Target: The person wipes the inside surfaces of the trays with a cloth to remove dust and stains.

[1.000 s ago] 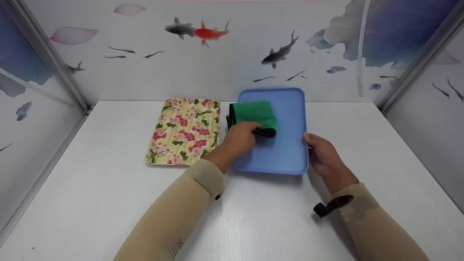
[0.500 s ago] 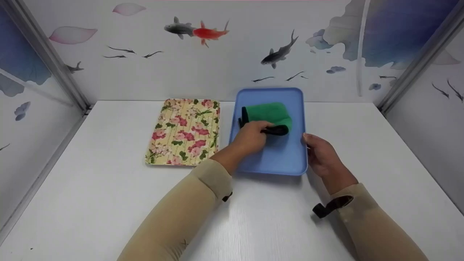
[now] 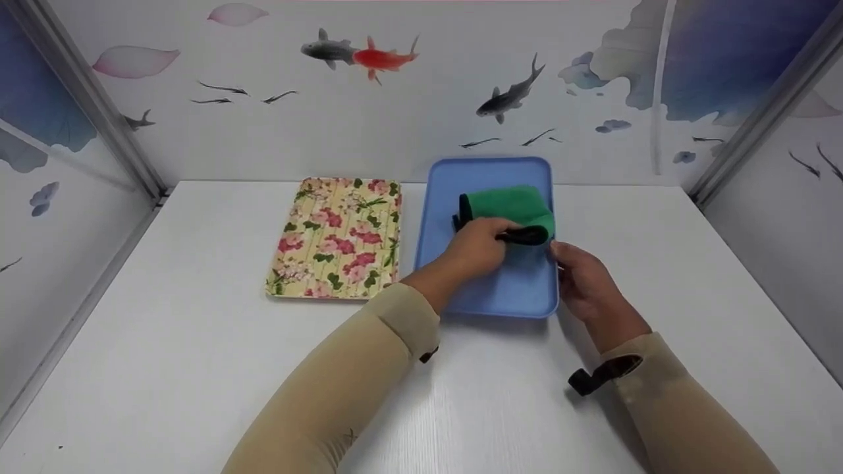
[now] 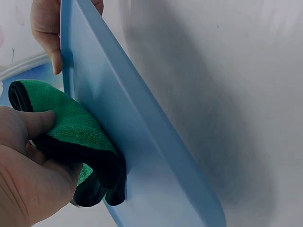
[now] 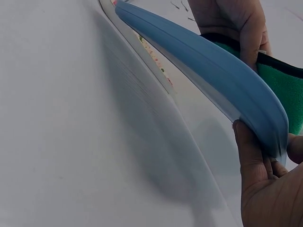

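Note:
A folded green cloth with black edging lies against the inner face of a blue tray. My left hand grips the cloth's near folded edge, thumb on top in the left wrist view, where the green pile shows beside the tray surface. At the tray's right rim, my right hand pinches the edge between thumb and fingers. The right wrist view shows the tray raised off the table, its underside facing the right hand's fingers.
To the left of the blue tray, a flower-patterned tray lies on the white table. A wall painted with fish stands behind the table's far edge, with side panels at left and right.
My left hand has moved the cloth rightward over the blue tray, from its left side to the right rim. The right hand has stayed at the rim, and the tray has shifted slightly left.

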Motion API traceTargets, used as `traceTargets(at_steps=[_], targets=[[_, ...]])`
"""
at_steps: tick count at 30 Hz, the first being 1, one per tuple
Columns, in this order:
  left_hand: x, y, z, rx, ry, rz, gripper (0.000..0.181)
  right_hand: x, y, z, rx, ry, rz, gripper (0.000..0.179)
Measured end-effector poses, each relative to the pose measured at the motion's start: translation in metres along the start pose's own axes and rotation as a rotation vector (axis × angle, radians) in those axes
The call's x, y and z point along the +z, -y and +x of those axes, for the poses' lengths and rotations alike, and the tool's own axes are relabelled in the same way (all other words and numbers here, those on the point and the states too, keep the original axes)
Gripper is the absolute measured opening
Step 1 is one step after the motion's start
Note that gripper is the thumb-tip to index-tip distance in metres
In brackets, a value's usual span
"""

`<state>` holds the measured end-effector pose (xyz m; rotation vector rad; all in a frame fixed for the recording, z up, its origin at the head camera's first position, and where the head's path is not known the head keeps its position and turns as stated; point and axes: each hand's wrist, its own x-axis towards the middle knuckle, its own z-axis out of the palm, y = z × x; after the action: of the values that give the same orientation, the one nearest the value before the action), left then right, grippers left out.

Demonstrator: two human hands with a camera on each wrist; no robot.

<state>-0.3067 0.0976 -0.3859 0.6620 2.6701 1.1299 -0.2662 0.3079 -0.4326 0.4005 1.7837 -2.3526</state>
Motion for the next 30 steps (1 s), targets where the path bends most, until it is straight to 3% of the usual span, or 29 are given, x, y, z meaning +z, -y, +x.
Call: traceTargets(at_steps=[4, 19, 24, 30], targets=[[0.001, -0.006, 0.000, 0.022, 0.021, 0.033, 0.047, 0.001, 0.000, 0.000, -0.013, 0.007, 0.010, 0.027], [-0.008, -0.004, 0.000, 0.132, 0.129, 0.420, 0.046, 0.002, -0.001, 0.000, -0.007, -0.001, 0.037, 0.028], [-0.012, 0.004, 0.000, 0.156, 0.128, 0.537, 0.037, 0.002, -0.003, 0.000, -0.008, 0.010, 0.031, 0.025], [-0.018, 0.012, 0.003, 0.150, 0.098, 0.595, 0.031, 0.003, -0.002, -0.001, 0.001, -0.003, 0.020, 0.017]])
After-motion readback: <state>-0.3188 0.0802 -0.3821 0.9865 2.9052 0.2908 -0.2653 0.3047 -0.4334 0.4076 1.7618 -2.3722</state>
